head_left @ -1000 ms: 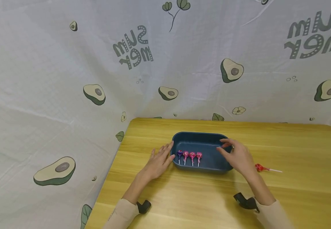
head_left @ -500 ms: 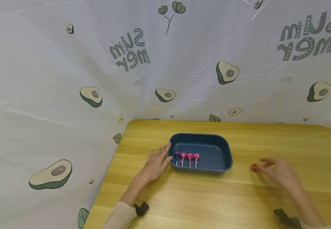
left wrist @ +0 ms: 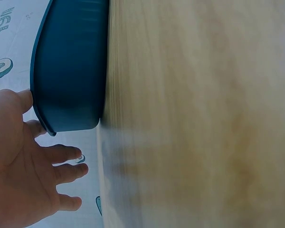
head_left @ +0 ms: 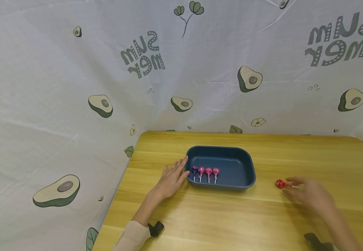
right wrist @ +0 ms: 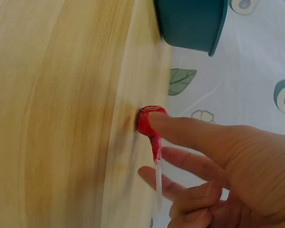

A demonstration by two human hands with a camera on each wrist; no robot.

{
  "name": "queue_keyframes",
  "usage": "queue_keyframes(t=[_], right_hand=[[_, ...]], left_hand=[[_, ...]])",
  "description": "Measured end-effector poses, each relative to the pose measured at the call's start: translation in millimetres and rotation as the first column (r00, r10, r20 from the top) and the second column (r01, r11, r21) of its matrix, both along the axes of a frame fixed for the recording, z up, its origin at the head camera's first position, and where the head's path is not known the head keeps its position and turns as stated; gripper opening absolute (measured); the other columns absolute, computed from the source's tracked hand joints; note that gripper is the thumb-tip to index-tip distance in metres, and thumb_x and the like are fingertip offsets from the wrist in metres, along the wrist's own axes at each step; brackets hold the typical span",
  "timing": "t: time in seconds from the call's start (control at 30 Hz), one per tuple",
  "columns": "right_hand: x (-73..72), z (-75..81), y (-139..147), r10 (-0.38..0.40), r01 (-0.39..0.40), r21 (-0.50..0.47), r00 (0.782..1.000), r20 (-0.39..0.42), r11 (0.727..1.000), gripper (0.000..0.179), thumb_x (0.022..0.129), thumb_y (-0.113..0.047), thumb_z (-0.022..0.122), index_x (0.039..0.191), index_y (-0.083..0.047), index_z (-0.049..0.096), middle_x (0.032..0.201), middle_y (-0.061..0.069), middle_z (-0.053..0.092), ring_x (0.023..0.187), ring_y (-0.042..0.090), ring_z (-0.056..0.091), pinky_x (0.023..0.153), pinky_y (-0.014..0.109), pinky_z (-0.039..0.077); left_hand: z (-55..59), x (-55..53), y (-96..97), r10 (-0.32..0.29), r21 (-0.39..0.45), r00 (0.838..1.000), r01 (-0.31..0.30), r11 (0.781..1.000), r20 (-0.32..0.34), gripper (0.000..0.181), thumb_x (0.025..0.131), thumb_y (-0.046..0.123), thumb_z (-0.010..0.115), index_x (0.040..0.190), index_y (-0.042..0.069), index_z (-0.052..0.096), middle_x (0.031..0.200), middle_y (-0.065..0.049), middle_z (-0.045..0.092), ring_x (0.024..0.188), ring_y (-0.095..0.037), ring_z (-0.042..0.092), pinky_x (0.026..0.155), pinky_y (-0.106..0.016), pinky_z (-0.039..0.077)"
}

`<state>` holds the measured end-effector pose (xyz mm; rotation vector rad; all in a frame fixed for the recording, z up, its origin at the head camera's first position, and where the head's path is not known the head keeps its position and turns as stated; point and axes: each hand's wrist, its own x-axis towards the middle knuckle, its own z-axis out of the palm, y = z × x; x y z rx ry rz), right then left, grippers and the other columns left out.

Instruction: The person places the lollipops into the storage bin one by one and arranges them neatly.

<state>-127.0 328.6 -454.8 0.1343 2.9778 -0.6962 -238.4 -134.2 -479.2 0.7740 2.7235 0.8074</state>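
Observation:
In the head view my left hand (head_left: 169,180) rests at the left end of a dark blue tray (head_left: 249,172). Its thumb and index fingertips touch the rim, while the other fingers are spread beside the tray in the left wrist view. My right hand (head_left: 311,195) reaches around a red-wrapped lollipop (head_left: 280,183) lying on the table to the tray's right. In the right wrist view the thumb (right wrist: 180,128) overlaps the candy head, and two fingers stretch out behind the white stick. The thumb and index finger stand apart on either side of the wrapper.
Inside the tray, at its left, a purple lollipop (head_left: 194,169) and several pink lollipops (head_left: 208,171) lie in a row, sticks toward me. The wooden table (head_left: 225,219) meets a white curtain (head_left: 213,104) printed with avocados along its back and left edges.
My right hand has gone from above the tray's right end out to the red lollipop, whose stick shows again between the fingers. The left hand stays at the tray.

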Motion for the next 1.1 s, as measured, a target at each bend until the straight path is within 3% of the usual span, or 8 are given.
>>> queue_keyframes(t=[0.13, 0.23, 0.37, 0.57, 0.77, 0.9, 1.1], right_hand=[[-1.7, 0.0, -5.3, 0.010, -0.009, 0.013, 0.999, -0.040, 1.000, 0.049, 0.091, -0.031, 0.079, 0.125, 0.004, 0.070, 0.107, 0.022, 0.077, 0.058, 0.008, 0.052, 0.056, 0.028, 0.038], [-2.0, -1.7, -6.0, 0.022, -0.021, 0.015, 0.998, -0.055, 1.000, 0.044, 0.091, -0.025, 0.080, 0.122, 0.004, 0.071, 0.100, 0.019, 0.078, 0.056, 0.007, 0.052, 0.055, 0.027, 0.038], [-3.5, -2.2, -6.2, 0.018, -0.018, 0.014, 0.999, -0.030, 1.000, 0.044, 0.092, -0.028, 0.079, 0.122, 0.004, 0.072, 0.096, 0.016, 0.078, 0.068, 0.013, 0.061, 0.057, 0.028, 0.038], [-10.0, 2.4, -9.4, 0.002, -0.002, 0.019, 1.000, 0.019, 1.000, 0.055, 0.096, -0.041, 0.073, 0.120, 0.007, 0.071, 0.088, 0.011, 0.079, 0.079, 0.027, 0.070, 0.062, 0.037, 0.050], [-14.4, 2.9, -12.8, 0.017, -0.017, -0.011, 0.999, 0.043, 1.000, 0.044, 0.097, -0.035, 0.072, 0.113, 0.006, 0.074, 0.085, 0.009, 0.079, 0.076, 0.022, 0.069, 0.064, 0.039, 0.052], [-15.0, -0.9, -13.5, 0.013, -0.013, -0.029, 1.000, 0.019, 0.999, 0.038, 0.096, -0.032, 0.074, 0.109, 0.003, 0.076, 0.088, 0.012, 0.079, 0.079, 0.027, 0.071, 0.064, 0.041, 0.052], [-14.5, -7.5, -13.6, -0.019, 0.018, -0.015, 0.998, -0.052, 1.000, 0.034, 0.092, -0.030, 0.078, 0.106, 0.001, 0.078, 0.101, 0.023, 0.078, 0.094, 0.052, 0.068, 0.067, 0.048, 0.054]], left_hand=[[0.8, 0.4, 0.1, -0.001, 0.005, 1.000, 0.001, 1.000, 0.007, 0.065, 0.111, 0.055, 0.026, 0.168, 0.029, 0.010, 0.172, -0.013, 0.025, 0.160, -0.036, 0.024, 0.127, -0.069, 0.006], [1.2, 0.4, 0.6, -0.008, 0.004, 1.000, 0.008, 1.000, 0.012, 0.065, 0.111, 0.056, 0.025, 0.168, 0.029, 0.009, 0.172, -0.012, 0.024, 0.160, -0.036, 0.023, 0.127, -0.069, 0.005], [1.6, 0.3, 1.1, -0.011, 0.003, 1.000, 0.011, 1.000, 0.013, 0.065, 0.111, 0.056, 0.024, 0.168, 0.029, 0.009, 0.172, -0.012, 0.024, 0.160, -0.036, 0.022, 0.127, -0.069, 0.005], [1.9, 0.3, 0.4, -0.003, 0.003, 1.000, 0.003, 1.000, 0.008, 0.065, 0.112, 0.055, 0.025, 0.168, 0.028, 0.009, 0.172, -0.013, 0.025, 0.160, -0.036, 0.023, 0.127, -0.069, 0.005], [1.7, 0.3, 0.0, -0.002, 0.002, 1.000, 0.002, 1.000, 0.012, 0.065, 0.112, 0.055, 0.025, 0.168, 0.028, 0.009, 0.172, -0.013, 0.025, 0.160, -0.035, 0.023, 0.127, -0.068, 0.005], [1.9, 0.5, 0.3, -0.005, 0.006, 1.000, 0.005, 1.000, 0.012, 0.065, 0.111, 0.055, 0.025, 0.168, 0.028, 0.009, 0.172, -0.013, 0.025, 0.160, -0.036, 0.023, 0.127, -0.068, 0.005], [3.3, 0.8, -0.1, -0.001, 0.004, 1.000, 0.001, 1.000, 0.010, 0.065, 0.112, 0.055, 0.025, 0.168, 0.028, 0.009, 0.172, -0.013, 0.025, 0.160, -0.036, 0.023, 0.127, -0.068, 0.005]])
